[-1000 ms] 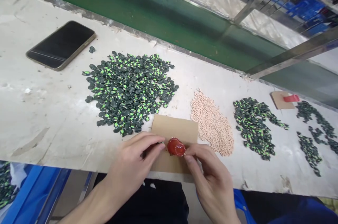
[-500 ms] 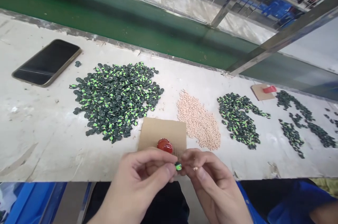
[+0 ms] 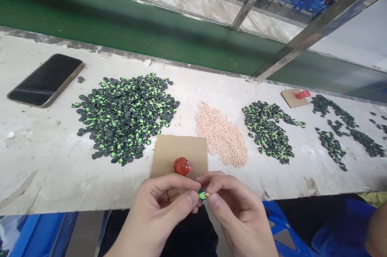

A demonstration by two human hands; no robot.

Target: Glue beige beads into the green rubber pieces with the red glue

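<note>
Left hand (image 3: pixel 163 208) and right hand (image 3: pixel 238 212): fingers (image 3: pixel 193 197) of both pinching one green-black piece (image 3: pixel 202 195), red cap (image 3: pixel 182 166) just beyond on cardboard (image 3: pixel 169 152).

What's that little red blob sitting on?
The red blob rests on a piece of brown cardboard lying flat on the white table. The cardboard's near edge is hidden behind the left hand and right hand.
</note>
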